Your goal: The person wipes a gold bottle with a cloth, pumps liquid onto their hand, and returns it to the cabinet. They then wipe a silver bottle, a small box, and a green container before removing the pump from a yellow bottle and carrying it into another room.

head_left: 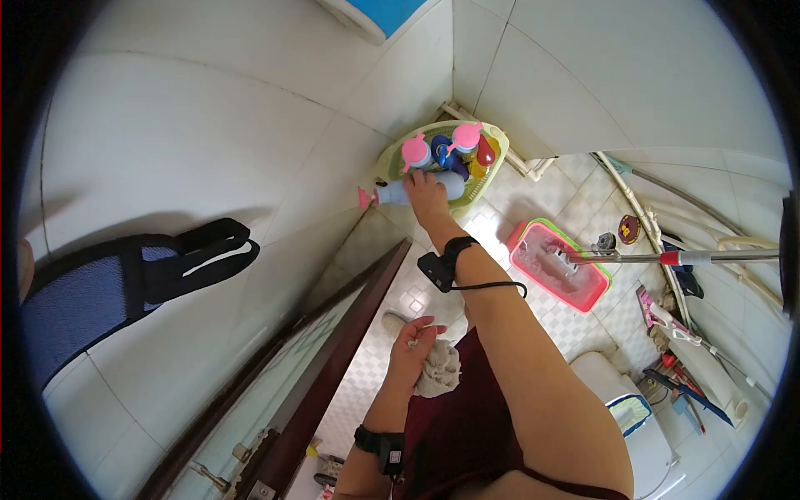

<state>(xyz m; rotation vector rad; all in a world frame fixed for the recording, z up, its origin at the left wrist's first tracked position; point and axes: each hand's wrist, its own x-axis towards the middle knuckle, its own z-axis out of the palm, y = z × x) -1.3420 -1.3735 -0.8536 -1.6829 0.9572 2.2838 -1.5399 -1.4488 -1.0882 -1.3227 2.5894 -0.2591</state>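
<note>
My right hand (427,198) is closed around a pale blue bottle (390,193) with a pink top, lying on its side over the rim of a light green plastic basket (473,197). In that basket, two more pink-topped bottles (416,153) stand beside a dark blue item (442,150), a red item (487,152) and a yellow one. Lower down, near my body, my left hand (407,357) grips a crumpled grey cloth (439,369). The cloth hangs apart from the basket.
A brown-framed door (346,354) stands to the left. On the tiled floor, a pink basin (593,298) of water holds a mop head, its pole (717,257) reaching right. Brushes and a pink-headed tool (645,305) lean at right, near a white toilet (596,368).
</note>
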